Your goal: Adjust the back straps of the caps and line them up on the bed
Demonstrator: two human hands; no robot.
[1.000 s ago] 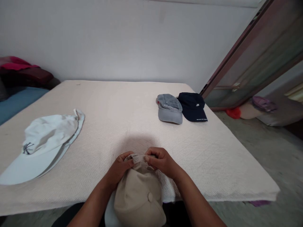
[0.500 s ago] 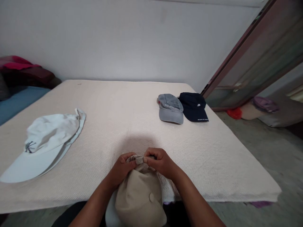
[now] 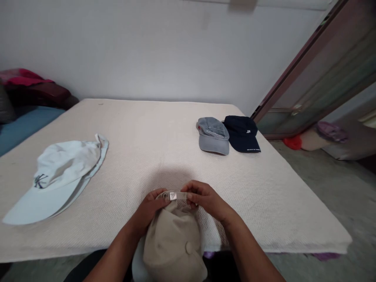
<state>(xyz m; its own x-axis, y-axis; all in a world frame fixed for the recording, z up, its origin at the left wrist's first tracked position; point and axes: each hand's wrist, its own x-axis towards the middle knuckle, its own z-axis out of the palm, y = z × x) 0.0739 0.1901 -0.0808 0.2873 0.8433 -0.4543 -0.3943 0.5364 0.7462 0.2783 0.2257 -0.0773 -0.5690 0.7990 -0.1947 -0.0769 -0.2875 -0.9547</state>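
A beige baseball cap (image 3: pixel 173 243) rests at the near table edge, its back strap toward the table's far side. The strap (image 3: pixel 181 196) runs through a small shiny metal buckle (image 3: pixel 172 196). My left hand (image 3: pixel 151 207) is closed on the cap's rim just left of the buckle. With thumb and fingers, my right hand (image 3: pixel 204 197) pinches the strap to the right of the buckle. A paler cap part (image 3: pixel 139 258) shows beneath the beige cap on the left.
White caps (image 3: pixel 64 168), seemingly stacked, lie on the left of the cloth-covered table (image 3: pixel 141 129). At the right back sit a grey cap (image 3: pixel 213 135) and a navy cap (image 3: pixel 242 133), touching. A wall (image 3: pixel 147 51) stands behind; a door frame (image 3: pixel 296 62) is at right.
My right hand has moved a little right and up along the strap, so a longer stretch of strap shows beside the buckle. The left hand stays at the rim.
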